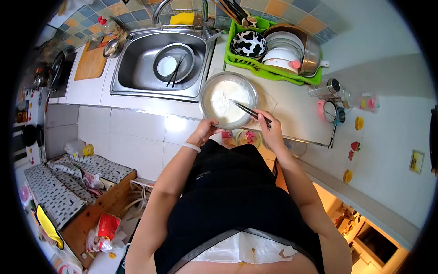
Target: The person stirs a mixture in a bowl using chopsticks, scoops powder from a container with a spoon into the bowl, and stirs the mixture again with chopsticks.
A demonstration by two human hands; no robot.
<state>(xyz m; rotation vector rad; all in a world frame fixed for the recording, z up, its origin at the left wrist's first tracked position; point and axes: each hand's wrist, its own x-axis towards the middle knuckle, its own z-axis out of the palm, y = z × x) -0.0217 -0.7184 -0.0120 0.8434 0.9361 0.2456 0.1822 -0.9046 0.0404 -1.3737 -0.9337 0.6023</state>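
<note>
A round metal bowl (204,102) sits at the counter's front edge, just right of the sink. Inside it is a white, floury mixture (224,97), part smooth and part lumpy. My left hand (206,131) grips the near left side of the bowl's rim, fingers closed around it. In my right hand (270,130) is a pair of black chopsticks (247,109), slanted into the bowl with their tips in the white mixture. The right fingers are wrapped round the upper ends of the chopsticks.
A steel sink (119,86) holds a basin (186,73), a white bowl (166,66) and dark chopsticks. Behind the bowl stands a green dish rack (230,59) full of bowls. Glass jars (329,86) line the right wall. A cutting board (91,64) lies at left.
</note>
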